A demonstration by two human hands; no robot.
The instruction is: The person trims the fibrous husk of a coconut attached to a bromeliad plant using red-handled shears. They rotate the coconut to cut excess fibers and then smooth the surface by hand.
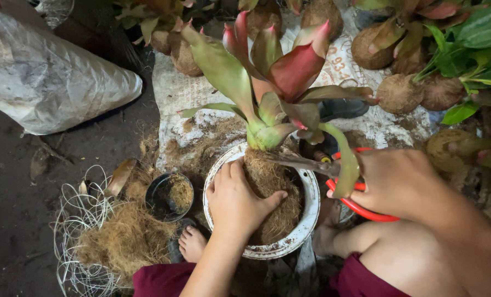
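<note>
Head view, looking down past the knees: the left hand [235,202] lies flat, fingers spread wide, on the brown coir ball [273,198] that sits in a white pot [310,190], apparently pressing it to keep the root mass steady. A red-and-green bromeliad [273,82] rises from the top of that ball, leaning away from the person. The right hand [396,184] is closed around red-handled shears [361,206], blades pointing at the plant's base where stem meets fibre, so the cut zone stays in reach while the other palm braces. Left of the pot, a small black pot [170,195] holds loose fibre, beside a coir heap [127,236] tangled in pale wire [72,220]. A bare foot [192,243] rests between them. Behind, on a printed white sack [190,93], wrapped coir balls [399,93] with plants wait.
</note>
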